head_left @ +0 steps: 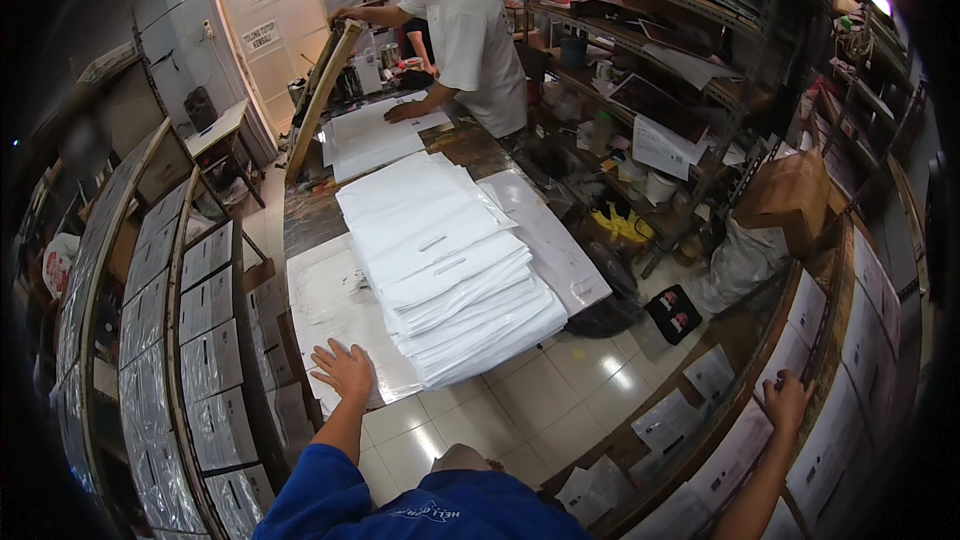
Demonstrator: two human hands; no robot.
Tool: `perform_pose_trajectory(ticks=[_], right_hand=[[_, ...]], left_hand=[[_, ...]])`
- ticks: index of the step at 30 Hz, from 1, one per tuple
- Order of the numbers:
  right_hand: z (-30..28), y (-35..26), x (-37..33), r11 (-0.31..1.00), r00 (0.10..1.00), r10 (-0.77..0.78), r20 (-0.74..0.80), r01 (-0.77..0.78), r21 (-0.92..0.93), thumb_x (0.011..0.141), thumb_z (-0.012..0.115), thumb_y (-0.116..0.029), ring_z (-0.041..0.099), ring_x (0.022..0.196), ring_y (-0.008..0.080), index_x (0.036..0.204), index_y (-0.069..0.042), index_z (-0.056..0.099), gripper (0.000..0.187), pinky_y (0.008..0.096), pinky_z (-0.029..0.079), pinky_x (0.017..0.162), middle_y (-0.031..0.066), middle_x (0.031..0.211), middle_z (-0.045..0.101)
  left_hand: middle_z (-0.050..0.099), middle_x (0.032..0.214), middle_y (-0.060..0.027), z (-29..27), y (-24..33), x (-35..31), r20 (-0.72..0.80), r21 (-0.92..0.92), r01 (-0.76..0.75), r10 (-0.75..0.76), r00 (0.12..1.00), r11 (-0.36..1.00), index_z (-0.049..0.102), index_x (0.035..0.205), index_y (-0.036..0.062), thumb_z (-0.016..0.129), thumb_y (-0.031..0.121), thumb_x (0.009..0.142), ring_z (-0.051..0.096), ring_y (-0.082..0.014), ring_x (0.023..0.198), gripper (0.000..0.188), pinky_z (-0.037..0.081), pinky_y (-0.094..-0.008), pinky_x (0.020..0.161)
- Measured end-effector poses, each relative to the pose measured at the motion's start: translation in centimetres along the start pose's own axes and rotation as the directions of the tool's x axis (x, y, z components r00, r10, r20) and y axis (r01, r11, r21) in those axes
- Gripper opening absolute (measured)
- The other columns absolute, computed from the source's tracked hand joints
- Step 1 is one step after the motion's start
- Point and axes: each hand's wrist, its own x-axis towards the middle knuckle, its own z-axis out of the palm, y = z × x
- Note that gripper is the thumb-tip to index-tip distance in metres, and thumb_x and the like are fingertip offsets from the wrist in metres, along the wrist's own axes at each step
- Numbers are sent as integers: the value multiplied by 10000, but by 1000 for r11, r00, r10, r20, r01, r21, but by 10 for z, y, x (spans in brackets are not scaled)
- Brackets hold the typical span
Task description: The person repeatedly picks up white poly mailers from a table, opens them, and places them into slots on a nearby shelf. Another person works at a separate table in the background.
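Note:
A tall, loosely layered stack of flat white bags with slot-shaped handle holes lies on the worktable. Left of its near end, my left hand rests flat on a pale board at the table's near edge, fingers spread and holding nothing. Out to the right, my right hand has its fingers curled at a long wooden rack, over the printed white bags laid out along it. Whatever those fingers grip, if anything, is hidden.
Across the table a person tilts up a wood-framed screen, one hand on white sheets. Racks of printed bags line my left. Cluttered shelves, a cardboard box and a black item on the tiled floor are right.

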Motion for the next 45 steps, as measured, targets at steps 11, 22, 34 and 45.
perform_pose_trajectory(ticks=[11, 22, 34, 45], right_hand=[[2, 0, 10, 995, 999, -2, 36, 5, -100, 822, 617, -440, 651, 936, 295, 1053, -52, 674, 456, 533, 191, 1121, 140, 910, 698], [-2, 3, 2, 994, 994, 66, 83, -57, -97, 828, 617, -382, 656, 945, 338, 1054, -79, 665, 381, 529, 163, 1135, 186, 922, 690], [-2, 2, 9, 994, 992, 68, 111, -57, -96, 832, 611, -384, 644, 994, 329, 1163, -112, 627, 429, 548, 157, 1130, 185, 973, 685], [10, 12, 3, 998, 999, 31, 26, -29, -51, 801, 647, -318, 636, 973, 319, 1106, -35, 648, 416, 490, 160, 1144, 172, 949, 686]], left_hand=[[264, 1502, -237, 40, -14, 23, -79, 350, 73, -48, 996, 934, 326, 1451, 117, 324, 494, 965, 206, -380, 1411, 615, 193, -694, 1038], [386, 1332, -175, 51, -24, 37, -136, 316, 22, 23, 990, 948, 396, 1370, 148, 322, 510, 943, 327, -334, 1284, 565, 251, -677, 958], [299, 1453, -217, 48, -20, 31, -77, 312, 33, -10, 997, 949, 326, 1445, 156, 298, 521, 956, 237, -370, 1377, 611, 198, -685, 1021], [197, 1503, -306, 20, -6, 12, -31, 96, -21, 24, 999, 995, 311, 1443, 12, 405, 409, 935, 105, -432, 1422, 653, 38, -620, 1113]])
